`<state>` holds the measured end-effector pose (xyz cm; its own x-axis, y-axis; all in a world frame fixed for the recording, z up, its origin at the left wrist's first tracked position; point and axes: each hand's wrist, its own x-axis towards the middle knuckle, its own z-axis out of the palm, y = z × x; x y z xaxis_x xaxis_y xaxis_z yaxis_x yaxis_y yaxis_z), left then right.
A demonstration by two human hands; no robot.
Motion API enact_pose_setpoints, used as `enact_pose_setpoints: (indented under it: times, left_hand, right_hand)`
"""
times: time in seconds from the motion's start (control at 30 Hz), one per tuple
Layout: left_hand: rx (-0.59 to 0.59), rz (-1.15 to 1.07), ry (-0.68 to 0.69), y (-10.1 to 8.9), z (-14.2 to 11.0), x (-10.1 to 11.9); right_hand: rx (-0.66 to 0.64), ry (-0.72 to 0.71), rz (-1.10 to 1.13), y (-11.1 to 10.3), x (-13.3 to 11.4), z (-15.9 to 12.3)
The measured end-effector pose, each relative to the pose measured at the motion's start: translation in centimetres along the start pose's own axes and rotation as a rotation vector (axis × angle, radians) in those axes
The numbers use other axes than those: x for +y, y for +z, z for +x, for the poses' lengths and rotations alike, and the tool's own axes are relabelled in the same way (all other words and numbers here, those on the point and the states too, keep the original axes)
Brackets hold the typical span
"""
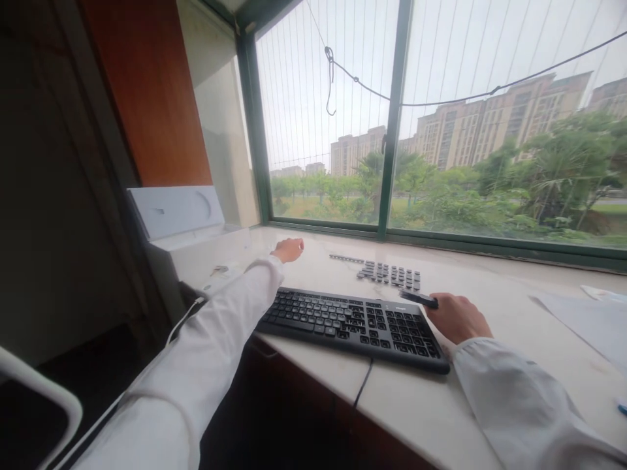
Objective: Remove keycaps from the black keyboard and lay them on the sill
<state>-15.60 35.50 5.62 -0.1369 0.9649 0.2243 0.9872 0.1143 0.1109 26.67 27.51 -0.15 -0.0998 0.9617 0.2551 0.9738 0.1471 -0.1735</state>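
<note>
A long dark key strip sits pinched in the right hand at the black keyboard's three o'clock end, loose keycaps at twelve, while the left hand, loosely curled on nothing, rests on bare counter at ten o'clock.

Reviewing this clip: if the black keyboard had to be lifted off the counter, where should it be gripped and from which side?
Probably by its two short ends, one hand each, coming in from the sides. The keyboard is long, thin and lies flat, with its near edge at the counter lip. Its right end sits by the right hand; the left hand lies beyond its left end. Mind the cable hanging in front.
</note>
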Motion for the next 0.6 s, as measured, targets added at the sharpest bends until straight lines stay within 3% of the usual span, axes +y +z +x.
enact_pose_setpoints:
  times: [0.1, 0.2, 0.37, 0.5, 0.6]
  left_hand:
    - [0.054, -0.071, -0.027, -0.9, -4.1, -1.2]
    - [0.187, -0.178, -0.069, -1.1, -8.8, -2.0]
    - [0.301, -0.241, -0.133, 0.0, -15.7, -2.7]
    - [0.300, -0.273, -0.120, 0.9, -18.5, -2.4]
    - [0.291, -0.288, -0.080, 1.4, -18.9, -1.8]
  right_hand:
    - [0.003, 0.001, -0.009, -0.1, 0.0, 0.0]
    - [0.039, -0.023, 0.003, -0.1, 0.0, 0.0]
    - [0.224, -0.104, 0.068, -0.3, -0.8, 0.1]
    - [0.330, -0.123, 0.260, -1.4, -4.3, -0.2]
    - [0.282, -0.094, 0.492, -1.9, -9.0, -0.4]
